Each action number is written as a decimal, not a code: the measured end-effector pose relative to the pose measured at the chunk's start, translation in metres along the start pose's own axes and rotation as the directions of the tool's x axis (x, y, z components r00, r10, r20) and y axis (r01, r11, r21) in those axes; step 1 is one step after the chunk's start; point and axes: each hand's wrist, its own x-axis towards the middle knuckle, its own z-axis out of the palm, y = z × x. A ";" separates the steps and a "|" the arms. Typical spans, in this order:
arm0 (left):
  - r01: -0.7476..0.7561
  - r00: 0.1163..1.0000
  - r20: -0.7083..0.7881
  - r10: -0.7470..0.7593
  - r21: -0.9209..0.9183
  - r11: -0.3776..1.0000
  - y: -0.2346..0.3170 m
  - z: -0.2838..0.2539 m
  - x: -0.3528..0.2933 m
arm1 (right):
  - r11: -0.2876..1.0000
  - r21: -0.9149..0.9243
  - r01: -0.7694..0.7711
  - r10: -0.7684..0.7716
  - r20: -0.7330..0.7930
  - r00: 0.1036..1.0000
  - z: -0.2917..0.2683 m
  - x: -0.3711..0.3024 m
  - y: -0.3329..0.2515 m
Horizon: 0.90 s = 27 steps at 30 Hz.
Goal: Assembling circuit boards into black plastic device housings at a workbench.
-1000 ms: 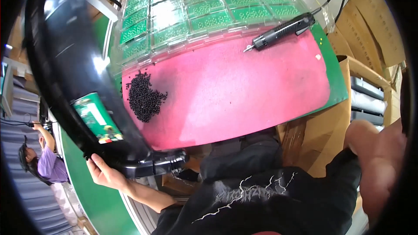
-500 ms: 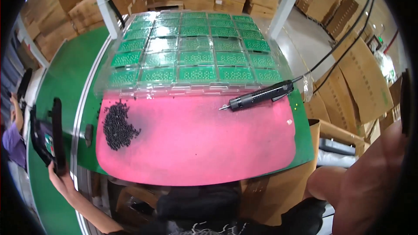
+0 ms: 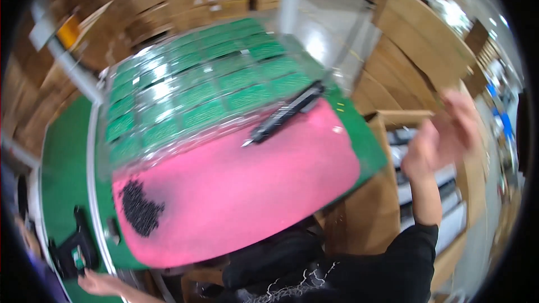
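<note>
At the far left, a black plastic housing (image 3: 88,242) with a small green board (image 3: 77,256) set in it is seen on the green belt (image 3: 67,151); its lower edge is met by the left hand (image 3: 101,284), though whether it is gripped or merely touched there cannot be told. The step in hand is judged to be the placing or steadying of the housing on the belt, for which a level rest and a clean release without dragging would be called for. At the far right, the right hand (image 3: 446,137) is held up with fingers spread and blurred, nothing being seen in it, before an open carton (image 3: 362,205) in which grey and white items (image 3: 449,224) are stacked

Beside the belt, a pale rail (image 3: 91,157) is passed, then a small dark block (image 3: 113,231). On the pink mat (image 3: 247,196), a heap of small black screws (image 3: 141,210) is gathered at the left; behind it, green circuit boards (image 3: 244,98) are laid in rows in a clear tray (image 3: 168,148), by whose front right corner a black electric screwdriver (image 3: 286,113) is rested. Beyond, brown boxes (image 3: 196,8) are piled, a white post (image 3: 290,0) is raised, and a shiny grey floor (image 3: 323,39) is shown
</note>
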 end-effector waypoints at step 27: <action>0.078 0.172 0.719 0.674 -0.692 0.718 0.267 0.144 -0.105 | -0.791 -0.368 -0.489 0.555 -0.767 -0.321 -0.239 -0.253 0.184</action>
